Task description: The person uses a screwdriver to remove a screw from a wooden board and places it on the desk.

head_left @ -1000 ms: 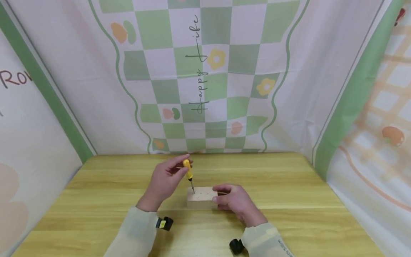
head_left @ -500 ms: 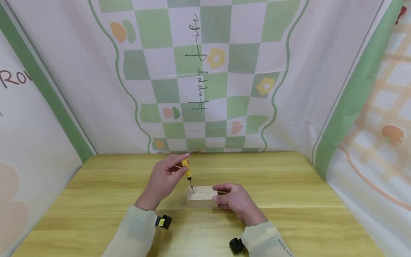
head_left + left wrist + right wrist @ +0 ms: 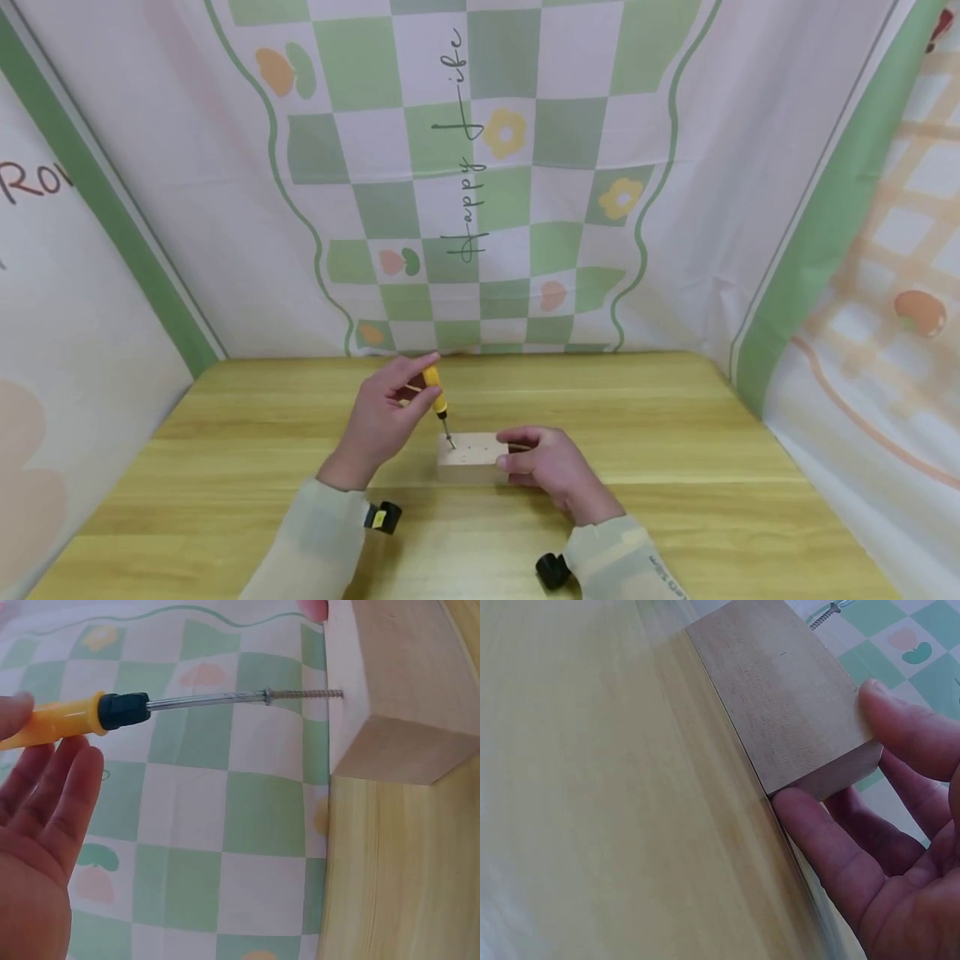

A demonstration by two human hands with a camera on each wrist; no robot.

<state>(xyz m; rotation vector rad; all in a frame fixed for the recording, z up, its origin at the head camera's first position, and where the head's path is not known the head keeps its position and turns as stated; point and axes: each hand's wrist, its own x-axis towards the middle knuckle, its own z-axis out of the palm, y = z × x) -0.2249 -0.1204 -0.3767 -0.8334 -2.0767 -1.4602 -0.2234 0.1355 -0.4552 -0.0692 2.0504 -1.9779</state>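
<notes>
My left hand pinches the yellow handle of a screwdriver between thumb and fingers. In the left wrist view, the tip of its metal shaft meets the head of a screw, whose point enters the top face of a pale wooden block. Most of the screw's thread stays exposed. The screwdriver leans slightly left in the head view. On the block's right end, my right hand grips it with thumb and fingers. Several small dark marks or holes dot the block's top.
The block lies flat on a wood-grain table. Behind the table hangs a green-and-white checked cloth, with more printed cloth at both sides. A small black camera sits at the left wrist, another camera at the right.
The screwdriver's handle and my left fingertips have shifted slightly left, so it leans a little more. The block and my right hand stay in place.
</notes>
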